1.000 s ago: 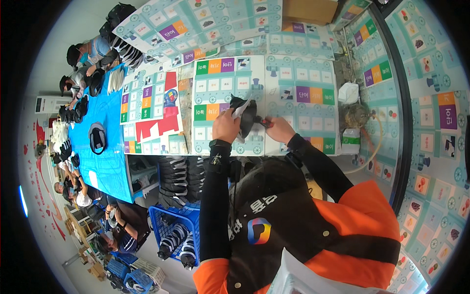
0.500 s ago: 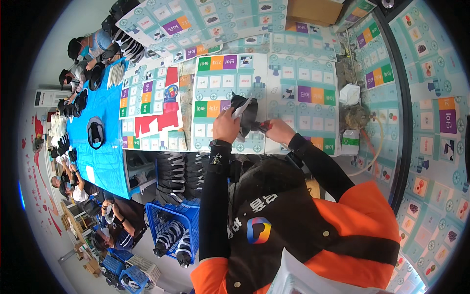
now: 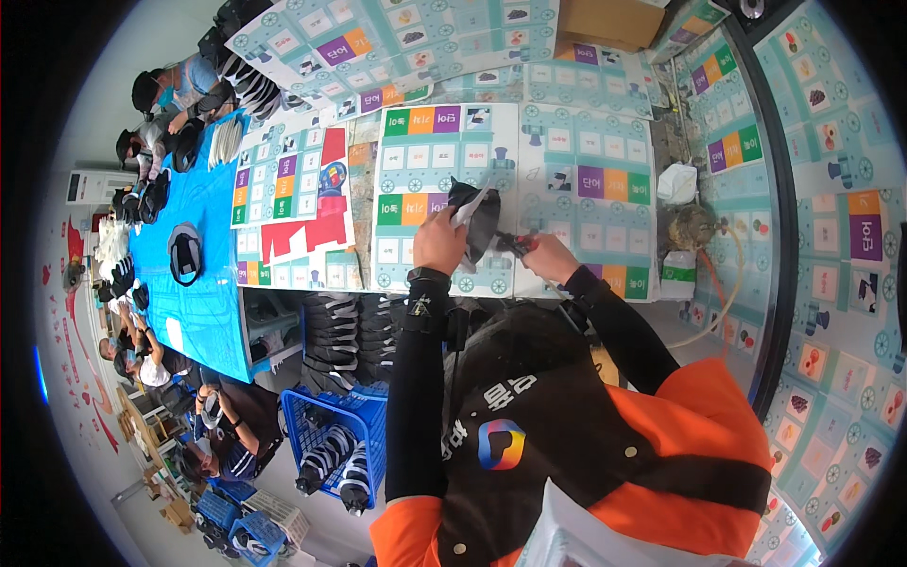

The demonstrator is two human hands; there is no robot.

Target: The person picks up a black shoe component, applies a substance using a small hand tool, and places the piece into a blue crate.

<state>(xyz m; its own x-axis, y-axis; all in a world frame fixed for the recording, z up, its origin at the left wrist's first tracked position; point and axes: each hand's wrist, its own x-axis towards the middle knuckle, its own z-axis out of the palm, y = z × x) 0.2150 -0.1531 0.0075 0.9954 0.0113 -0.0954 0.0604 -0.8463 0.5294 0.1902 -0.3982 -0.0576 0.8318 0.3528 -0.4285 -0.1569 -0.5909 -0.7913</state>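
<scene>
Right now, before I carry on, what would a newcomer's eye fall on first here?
Probably the bright blue sheet on the left, with a grey-and-black item lying on it. Next, over the patterned table covering in the middle, the left hand holds a dark piece and the right hand a small red-and-black tool. Lower left, a blue basket holds black-and-white striped items.

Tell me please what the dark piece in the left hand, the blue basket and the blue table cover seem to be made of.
Dark piece: probably matte fabric, perhaps coated; it looks thin and bent, weave too small to see.
Blue basket: likely plastic, satin-looking; its even colour and openwork walls suggest moulding.
Blue table cover: perhaps plastic sheeting, smooth with fine creases; coated cloth is possible.
</scene>
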